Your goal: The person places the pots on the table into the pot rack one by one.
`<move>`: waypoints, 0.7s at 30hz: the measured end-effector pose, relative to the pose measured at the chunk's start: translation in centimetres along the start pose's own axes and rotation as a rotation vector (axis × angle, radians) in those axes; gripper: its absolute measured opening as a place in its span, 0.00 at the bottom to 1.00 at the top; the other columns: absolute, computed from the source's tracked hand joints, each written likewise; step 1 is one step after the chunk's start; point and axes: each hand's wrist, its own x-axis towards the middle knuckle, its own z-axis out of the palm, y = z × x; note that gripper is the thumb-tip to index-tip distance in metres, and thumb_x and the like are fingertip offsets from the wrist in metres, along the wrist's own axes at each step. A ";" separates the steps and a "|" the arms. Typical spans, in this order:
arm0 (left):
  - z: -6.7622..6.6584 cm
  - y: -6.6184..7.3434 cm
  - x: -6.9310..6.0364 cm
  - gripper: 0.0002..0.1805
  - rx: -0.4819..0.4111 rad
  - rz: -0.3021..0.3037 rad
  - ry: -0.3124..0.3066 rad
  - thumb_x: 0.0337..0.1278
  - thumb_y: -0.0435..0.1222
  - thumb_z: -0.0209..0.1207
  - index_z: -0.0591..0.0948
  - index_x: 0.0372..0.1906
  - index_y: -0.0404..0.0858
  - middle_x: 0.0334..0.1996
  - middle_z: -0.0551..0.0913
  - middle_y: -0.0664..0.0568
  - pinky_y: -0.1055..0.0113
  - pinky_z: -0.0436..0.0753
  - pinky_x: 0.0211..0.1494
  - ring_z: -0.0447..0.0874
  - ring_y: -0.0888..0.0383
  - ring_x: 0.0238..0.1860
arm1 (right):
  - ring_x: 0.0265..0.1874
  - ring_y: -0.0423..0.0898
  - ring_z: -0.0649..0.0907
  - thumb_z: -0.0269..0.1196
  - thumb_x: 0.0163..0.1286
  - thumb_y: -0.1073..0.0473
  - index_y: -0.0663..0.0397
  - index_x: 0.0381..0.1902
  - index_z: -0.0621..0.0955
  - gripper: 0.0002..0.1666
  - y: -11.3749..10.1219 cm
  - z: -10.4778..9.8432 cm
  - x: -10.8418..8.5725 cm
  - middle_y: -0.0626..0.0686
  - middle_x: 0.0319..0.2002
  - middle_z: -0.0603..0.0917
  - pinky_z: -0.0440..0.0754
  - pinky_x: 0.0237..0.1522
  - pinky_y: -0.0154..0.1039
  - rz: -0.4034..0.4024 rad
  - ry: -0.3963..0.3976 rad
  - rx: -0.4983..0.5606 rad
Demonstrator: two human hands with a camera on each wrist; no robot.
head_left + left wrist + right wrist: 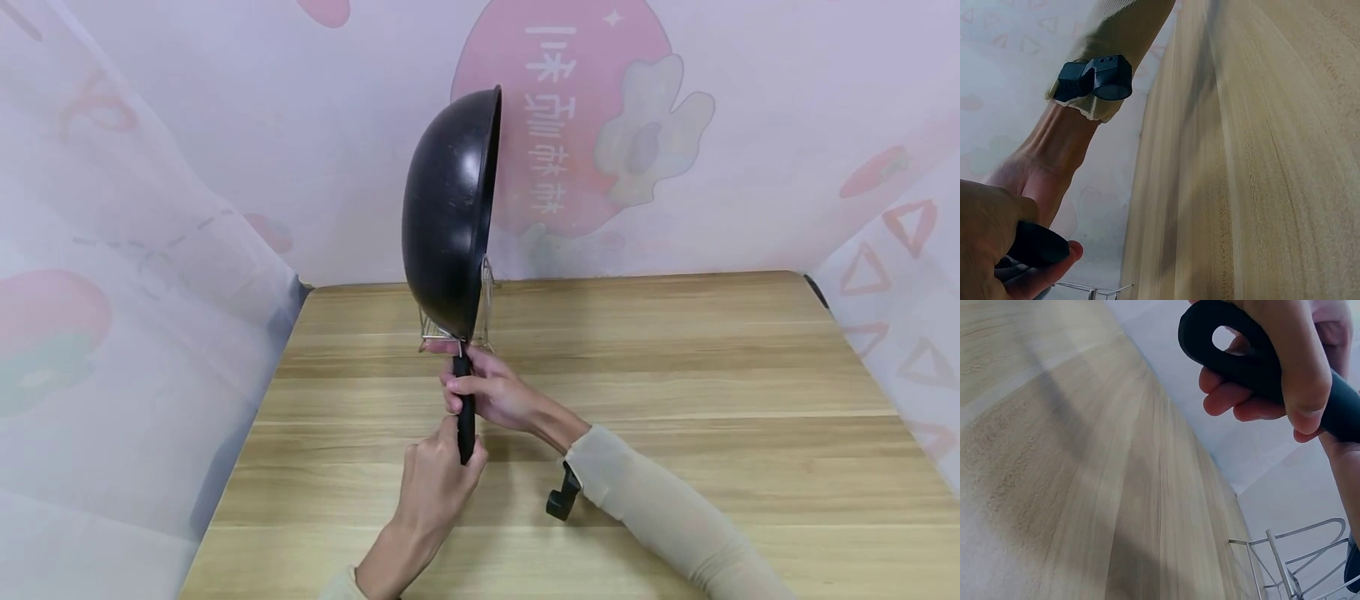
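The left hand (435, 483) and right hand (504, 397) both grip the handle (467, 429) before the rack (438, 336), where the pan (446, 204) (likely top-heavy) seems best kept steadily upright.

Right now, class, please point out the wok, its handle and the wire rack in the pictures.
Wok (446, 212): head view, on its rounded outer side.
Handle (466, 423): head view, on its black grip.
Wire rack (1280, 562): right wrist view, on one of its wires.

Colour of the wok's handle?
The handle is black; it shows best in the right wrist view.
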 end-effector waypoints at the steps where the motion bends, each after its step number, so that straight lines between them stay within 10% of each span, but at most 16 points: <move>1: 0.0 0.0 0.0 0.11 -0.011 -0.006 -0.008 0.44 0.24 0.69 0.77 0.29 0.33 0.13 0.68 0.60 0.81 0.55 0.13 0.58 0.71 0.13 | 0.30 0.41 0.78 0.47 0.78 0.75 0.67 0.79 0.56 0.34 0.0 -0.1 -0.1 0.49 0.36 0.71 0.78 0.40 0.35 0.000 0.000 0.002; 21: 0.8 0.2 -0.1 0.12 -0.075 -0.075 -0.050 0.45 0.27 0.70 0.78 0.34 0.34 0.14 0.72 0.60 0.80 0.60 0.14 0.64 0.69 0.13 | 0.31 0.42 0.76 0.44 0.77 0.76 0.64 0.78 0.58 0.33 0.5 -1.2 -0.9 0.49 0.38 0.71 0.78 0.39 0.35 -0.013 -0.055 0.032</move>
